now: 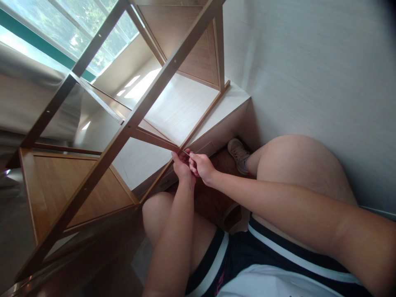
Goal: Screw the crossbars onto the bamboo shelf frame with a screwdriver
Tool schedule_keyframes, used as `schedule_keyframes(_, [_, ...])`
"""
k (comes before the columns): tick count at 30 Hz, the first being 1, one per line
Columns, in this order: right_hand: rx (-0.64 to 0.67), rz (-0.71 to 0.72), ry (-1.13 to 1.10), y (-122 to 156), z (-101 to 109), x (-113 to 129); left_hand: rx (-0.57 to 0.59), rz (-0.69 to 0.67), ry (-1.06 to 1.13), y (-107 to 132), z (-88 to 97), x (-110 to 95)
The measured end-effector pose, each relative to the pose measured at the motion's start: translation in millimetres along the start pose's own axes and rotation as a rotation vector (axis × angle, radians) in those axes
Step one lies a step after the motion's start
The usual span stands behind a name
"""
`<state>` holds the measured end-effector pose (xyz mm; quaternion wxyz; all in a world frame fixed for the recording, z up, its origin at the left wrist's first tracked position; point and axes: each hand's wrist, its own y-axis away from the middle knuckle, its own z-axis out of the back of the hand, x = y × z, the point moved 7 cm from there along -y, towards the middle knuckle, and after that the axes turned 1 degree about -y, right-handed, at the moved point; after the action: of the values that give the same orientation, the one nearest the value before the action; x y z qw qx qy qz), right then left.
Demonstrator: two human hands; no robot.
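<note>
A wooden shelf frame (151,93) stands tilted across the left half of the view, its bars crossed by panels. My left hand (183,165) is at a corner joint where a crosspiece meets the near lower rail (202,115), its thumb on one side and fingers curled on the other. Close beside it, my right hand (201,165) is closed around a thin metal rod-like tool (186,153) whose tip points to that joint. The tool's handle end is hidden in my fingers, so its exact kind does not show.
Wooden panels (77,185) fill the frame's ends. Behind it are a white ledge (230,107), a window (77,29) and a grey curtain (27,86). A pale wall (309,74) rises at right. My bent knees flank the hands; one shoe (238,154) is on the brown floor.
</note>
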<state>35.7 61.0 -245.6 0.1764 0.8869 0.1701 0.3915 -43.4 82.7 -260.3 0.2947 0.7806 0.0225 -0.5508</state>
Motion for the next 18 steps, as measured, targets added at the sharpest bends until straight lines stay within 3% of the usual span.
schedule_keyframes(18, [-0.095, 0.268, 0.436, 1.6, 8.1, 14.6, -0.008, -0.001, -0.005, 0.8, -1.1, -1.2])
